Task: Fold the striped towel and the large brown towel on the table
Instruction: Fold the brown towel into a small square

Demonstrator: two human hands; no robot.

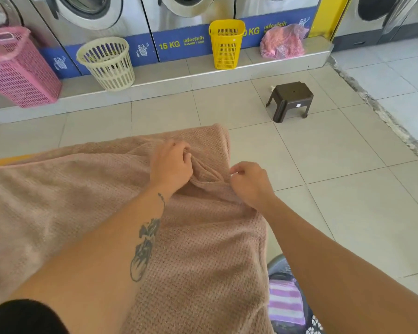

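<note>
Brown towel: My large brown waffle-weave towel [203, 249] lay spread over the surface [7, 160] and draped past its right edge. Only a yellow strip of the surface showed at the far left edge.
Left hand: My left hand [170, 165] gripped a bunched fold near the towel's far right corner, fingers curled into the cloth.
Right hand: My right hand [249, 182], just beside the left, pinched the towel's right edge.
Striped towel: The purple-and-white striped towel [285, 302] lay in a dark basket [276, 263] below the surface's near right corner, apart from both hands.
Floor: A small dark brown plastic stool [290, 100] stood on the tiles beyond the surface.
</note>
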